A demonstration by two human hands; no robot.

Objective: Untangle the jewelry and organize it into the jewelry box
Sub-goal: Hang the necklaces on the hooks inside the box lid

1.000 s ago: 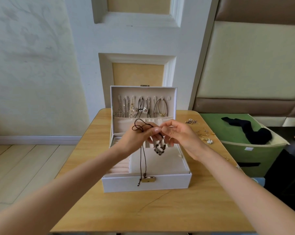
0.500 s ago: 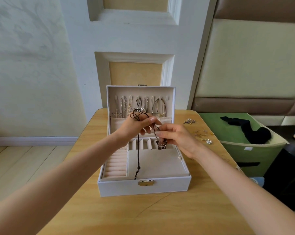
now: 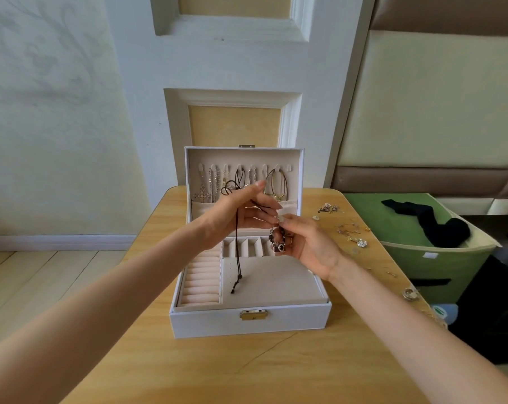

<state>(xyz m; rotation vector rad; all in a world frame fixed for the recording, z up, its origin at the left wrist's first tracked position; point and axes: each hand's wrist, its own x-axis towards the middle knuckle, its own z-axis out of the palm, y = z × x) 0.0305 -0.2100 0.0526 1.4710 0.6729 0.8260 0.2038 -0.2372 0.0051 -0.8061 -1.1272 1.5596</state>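
Note:
A white jewelry box (image 3: 247, 320) stands open on the wooden table (image 3: 217, 368), with several necklaces (image 3: 215, 185) hanging on hooks inside its lid. Above the box, my left hand (image 3: 238, 211) pinches a dark cord necklace (image 3: 237, 243) whose loops bunch over the fingers and whose loose end dangles down to the tray. My right hand (image 3: 308, 246) pinches the same cord close to its small camera-shaped pendant (image 3: 278, 246), which hangs under my fingertips. The two hands almost touch.
Loose small jewelry (image 3: 350, 231) lies scattered along the table's right side, and a round piece (image 3: 409, 293) sits near the right edge. A green bin (image 3: 439, 258) with black cloth (image 3: 439, 225) stands to the right. A wall is close behind the box.
Both hands rose a little over the box and the left hand lifted the cord's loops toward the lid. The pendant moved right with my right hand, clear of the tray.

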